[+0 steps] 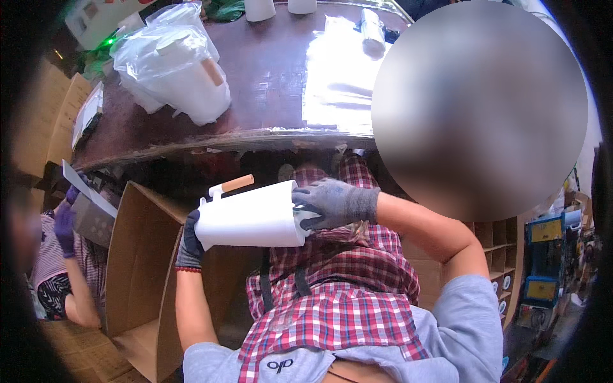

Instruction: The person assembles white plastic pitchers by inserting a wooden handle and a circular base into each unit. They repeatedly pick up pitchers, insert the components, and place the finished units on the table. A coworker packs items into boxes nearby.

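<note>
A white tapered jug (pixel 252 220) with a light wooden handle (pixel 237 183) is held on its side over my lap. My left hand (pixel 190 244), in a grey and dark glove, is closed around the jug's narrower left end. At the wide right end is my gloved right hand (pixel 332 203), its fingers bent against the end of the jug. A small pale bit of something shows under those fingers, too hidden to name. I wear a red checked apron (pixel 345 319).
A dark table (pixel 268 76) ahead bears plastic-wrapped white jugs (pixel 172 70) and shiny plastic sleeves (pixel 335 83). An open cardboard box (pixel 137 268) stands at my left. A person with purple gloves (pixel 64 226) works beyond it. A large blurred patch covers the upper right.
</note>
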`<action>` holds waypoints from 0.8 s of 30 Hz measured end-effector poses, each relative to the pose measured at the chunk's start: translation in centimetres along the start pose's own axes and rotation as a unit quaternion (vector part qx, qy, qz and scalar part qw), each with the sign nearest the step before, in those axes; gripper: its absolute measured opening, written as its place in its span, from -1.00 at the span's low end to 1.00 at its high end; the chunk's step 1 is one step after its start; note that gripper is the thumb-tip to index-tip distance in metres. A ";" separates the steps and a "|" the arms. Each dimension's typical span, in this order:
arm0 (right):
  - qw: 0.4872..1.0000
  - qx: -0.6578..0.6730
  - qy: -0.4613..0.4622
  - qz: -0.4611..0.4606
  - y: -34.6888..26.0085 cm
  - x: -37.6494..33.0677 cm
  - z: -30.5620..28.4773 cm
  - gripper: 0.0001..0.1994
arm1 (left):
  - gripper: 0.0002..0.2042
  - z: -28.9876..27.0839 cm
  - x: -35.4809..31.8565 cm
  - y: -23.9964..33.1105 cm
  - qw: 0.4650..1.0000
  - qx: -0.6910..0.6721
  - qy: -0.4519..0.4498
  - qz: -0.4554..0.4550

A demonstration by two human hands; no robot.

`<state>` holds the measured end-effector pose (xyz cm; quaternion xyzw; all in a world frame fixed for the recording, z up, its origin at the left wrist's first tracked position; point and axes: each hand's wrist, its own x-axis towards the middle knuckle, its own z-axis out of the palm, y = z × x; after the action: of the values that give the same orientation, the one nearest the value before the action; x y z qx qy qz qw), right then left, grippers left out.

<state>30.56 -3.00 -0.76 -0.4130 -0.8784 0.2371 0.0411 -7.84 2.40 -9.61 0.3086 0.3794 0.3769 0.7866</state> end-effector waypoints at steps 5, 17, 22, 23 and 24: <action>0.948 0.223 0.228 -0.021 0.1 -4.0 1.8 -0.49 | -0.30 -1.4 1.7 -0.4 1.000 -0.011 -0.003 -0.021; 0.939 0.096 0.270 0.192 -0.8 -15.4 9.0 -0.03 | -0.33 -1.4 5.4 0.3 0.999 0.010 -0.015 -0.042; 0.927 0.086 0.307 0.198 0.2 -13.6 8.7 -0.09 | -0.48 -0.9 6.1 0.5 0.998 -0.008 -0.025 -0.065; 0.926 0.099 0.308 0.195 0.3 -13.0 8.2 -0.10 | -0.49 -1.4 6.1 0.4 0.997 -0.016 -0.030 -0.071; 0.926 0.108 0.312 0.184 0.1 -12.4 7.4 -0.12 | -0.50 -2.2 6.3 0.1 0.997 -0.016 -0.029 -0.069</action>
<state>36.76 -15.08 -5.84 -0.6138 -0.6986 0.1933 0.3128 -7.05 8.07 -12.95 0.2803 0.3708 0.3186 0.8261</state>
